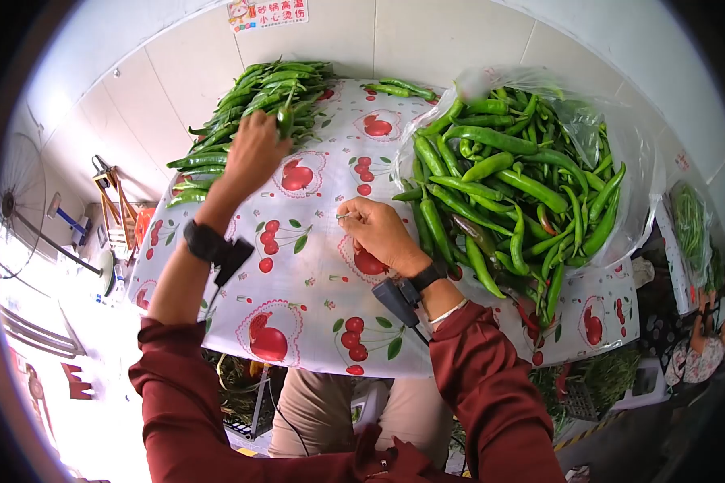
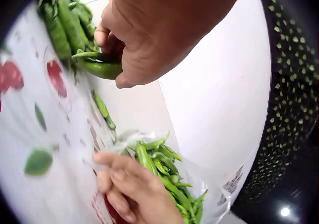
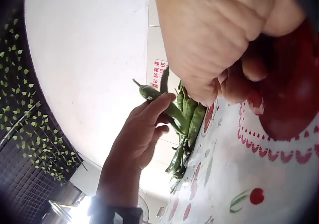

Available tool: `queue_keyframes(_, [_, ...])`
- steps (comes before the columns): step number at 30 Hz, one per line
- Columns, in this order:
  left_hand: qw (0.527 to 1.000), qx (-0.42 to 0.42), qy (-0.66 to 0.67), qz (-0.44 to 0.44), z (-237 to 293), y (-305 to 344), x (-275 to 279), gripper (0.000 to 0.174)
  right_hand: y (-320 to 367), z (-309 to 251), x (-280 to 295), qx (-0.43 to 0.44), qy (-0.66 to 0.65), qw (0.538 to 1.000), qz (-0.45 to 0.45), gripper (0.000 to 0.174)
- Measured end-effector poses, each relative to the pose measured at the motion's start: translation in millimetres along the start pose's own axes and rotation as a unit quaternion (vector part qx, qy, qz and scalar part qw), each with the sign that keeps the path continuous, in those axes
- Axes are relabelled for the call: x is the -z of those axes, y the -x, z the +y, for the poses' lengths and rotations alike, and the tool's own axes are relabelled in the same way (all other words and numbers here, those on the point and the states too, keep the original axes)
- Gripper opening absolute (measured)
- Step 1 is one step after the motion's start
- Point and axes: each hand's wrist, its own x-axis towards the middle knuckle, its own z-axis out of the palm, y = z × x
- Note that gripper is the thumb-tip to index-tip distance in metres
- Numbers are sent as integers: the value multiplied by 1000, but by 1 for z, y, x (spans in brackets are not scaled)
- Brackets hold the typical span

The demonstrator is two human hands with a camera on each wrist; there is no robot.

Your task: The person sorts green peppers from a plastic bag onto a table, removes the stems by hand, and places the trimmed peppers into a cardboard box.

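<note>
My left hand (image 1: 254, 153) grips green chili peppers (image 2: 102, 68) by the row of stacked peppers (image 1: 217, 133) at the back left of the table. In the right wrist view, the held pepper (image 3: 148, 91) points its stem end up and away from the wall sign. My right hand (image 1: 383, 233) is low over the middle of the tablecloth (image 1: 322, 266), its fingers loosely curled. A tiny bit shows by its fingertips in the head view. Right of that hand, a large heap of green peppers (image 1: 491, 141) fills an open clear plastic bag (image 1: 640, 201).
A few loose peppers (image 1: 399, 87) lie at the table's back edge, against the tiled wall (image 1: 435, 40). Below the front edge stand crates with greens (image 1: 238, 394). A wheel (image 1: 16, 201) is at the far left; another person (image 1: 697, 354) is at the far right.
</note>
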Motion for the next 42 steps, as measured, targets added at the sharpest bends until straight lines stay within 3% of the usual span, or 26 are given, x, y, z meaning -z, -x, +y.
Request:
queue_keyframes(4, [994,23,-105,-8,-29,-45,-3,33,2,-7,-1,-50,-49,998,-6,13])
queue_keyframes(8, [995,57,-60,-57,-62,-55,-35,39,1,-3,-1,-46,-65,997,-6,11])
queue_keyframes(10, [986,113,-43,-117,-64,-53,-46,48,2,1,-1,-44,-68,997,4,11])
queue_keyframes(12, [993,99,-30,-58,-56,-47,-49,52,0,5,-2,1,-43,999,5,11])
queue_keyframes(14, [999,32,-16,17,-31,-44,-42,44,2,-1,-1,-5,-41,999,25,12])
queue_keyframes(16, [998,-30,55,-19,-2,-47,-29,39,3,-6,-1,-56,-64,996,-20,10])
queue_keyframes(18, [987,-88,125,-52,31,-48,-18,35,2,-3,-4,-42,-18,999,-1,12])
queue_keyframes(20, [935,-240,227,-127,69,-43,-11,30,2,-3,-7,69,149,986,16,13])
queue_keyframes(22, [916,-278,213,-194,108,-27,2,28,4,-2,-9,71,162,984,24,14])
queue_keyframes(24, [910,-254,225,-238,139,-10,11,31,4,2,-11,74,154,984,47,12])
queue_keyframes(26, [898,-291,227,-242,152,-3,8,36,-4,32,-17,101,226,968,45,17])
queue_keyframes(28, [857,-411,208,-228,163,0,1,43,-8,39,-26,212,312,915,145,27])
queue_keyframes(29, [853,-438,187,-214,166,0,-7,44,-7,44,-25,212,310,915,147,27])
queue_keyframes(31, [848,-462,155,-209,171,-5,-15,42,-3,31,-19,147,415,896,65,35])
queue_keyframes(35, [838,-503,56,-203,177,-10,-23,30,-1,23,-15,140,395,905,73,33])
queue_keyframes(37, [840,-502,40,-204,178,-9,-26,25,0,18,-12,128,395,909,26,33])
queue_keyframes(38, [842,-499,24,-205,178,-9,-28,21,-1,21,-14,128,394,910,25,33])
queue_keyframes(40, [846,-499,28,-186,175,-9,-24,18,-5,28,-18,225,328,909,127,25])
queue_keyframes(41, [850,-499,33,-166,172,-9,-22,16,-5,32,-17,226,328,908,128,25])
queue_keyframes(42, [850,-500,31,-166,169,-12,-17,16,-4,28,-15,191,258,939,120,20])
